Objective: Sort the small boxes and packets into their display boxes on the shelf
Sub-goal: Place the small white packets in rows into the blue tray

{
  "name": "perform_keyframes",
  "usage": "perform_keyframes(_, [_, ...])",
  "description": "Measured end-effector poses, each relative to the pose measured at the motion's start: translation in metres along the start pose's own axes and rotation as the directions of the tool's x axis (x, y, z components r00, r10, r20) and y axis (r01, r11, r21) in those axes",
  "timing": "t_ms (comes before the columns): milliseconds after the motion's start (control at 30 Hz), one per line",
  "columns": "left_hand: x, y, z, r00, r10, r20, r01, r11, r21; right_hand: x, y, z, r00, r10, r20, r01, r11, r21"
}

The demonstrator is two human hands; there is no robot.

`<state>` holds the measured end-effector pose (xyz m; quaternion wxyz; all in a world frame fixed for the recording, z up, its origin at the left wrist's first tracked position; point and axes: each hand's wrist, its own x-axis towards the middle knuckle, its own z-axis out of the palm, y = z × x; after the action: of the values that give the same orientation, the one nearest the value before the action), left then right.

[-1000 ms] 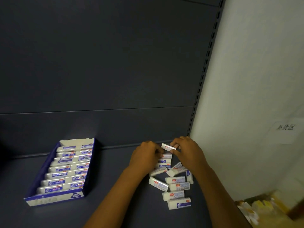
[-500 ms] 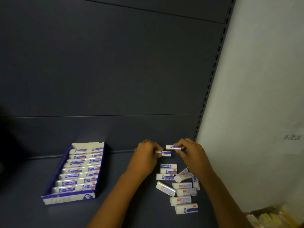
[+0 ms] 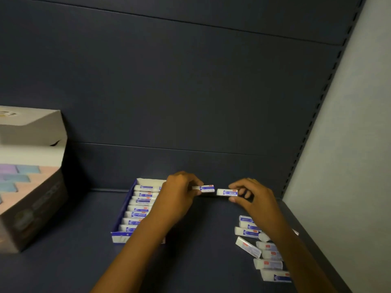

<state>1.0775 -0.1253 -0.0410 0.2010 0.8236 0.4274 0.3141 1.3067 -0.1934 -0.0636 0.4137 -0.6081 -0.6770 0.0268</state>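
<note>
My left hand (image 3: 179, 197) pinches one small white-and-blue box (image 3: 205, 188) above the dark shelf, just right of the blue display box (image 3: 124, 212). That display box holds two rows of the same small boxes; my left forearm hides its right side. My right hand (image 3: 251, 197) pinches a second small box (image 3: 226, 192), held end to end with the first, a small gap between them. A loose pile of several small boxes (image 3: 262, 248) lies on the shelf under my right forearm.
A large open carton (image 3: 36, 208) with pastel-coloured packs inside stands at the left of the shelf (image 3: 201, 240). The shelf's dark back panel rises behind. A slotted upright (image 3: 304, 140) and a pale wall close off the right side.
Both hands have lifted away from the pile and shifted left toward the display box, each carrying a small box. The view has swung left, bringing the large carton into sight.
</note>
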Motion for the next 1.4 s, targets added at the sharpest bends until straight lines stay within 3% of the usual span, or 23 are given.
perform_keyframes(333, [-0.017,-0.079,-0.056,0.996,-0.004,-0.088,0.010,0.998,0.066,0.026,-0.047,0.045,0.995,-0.093,0.018,0.092,0.994,0.059])
perform_keyframes(667, [-0.020,-0.120,-0.067,0.993,-0.062,-0.096,0.073,0.991,0.116,0.055,-0.081,0.105,0.990,-0.016,0.139,0.008,0.998,0.058])
perform_keyframes(967, [-0.021,-0.133,-0.061,0.984,0.024,-0.175,0.036,0.943,0.331,0.054,-0.087,0.139,0.988,0.045,0.147,-0.024,0.990,-0.141])
perform_keyframes(1133, [-0.020,-0.135,-0.059,0.982,0.033,-0.186,0.034,0.939,0.343,0.052,-0.092,0.144,0.995,0.025,0.092,-0.005,0.977,-0.212])
perform_keyframes(1400, [-0.017,-0.137,-0.054,0.988,0.015,-0.155,0.057,0.892,0.448,0.049,-0.097,0.148,0.991,0.041,0.131,0.004,0.945,-0.327])
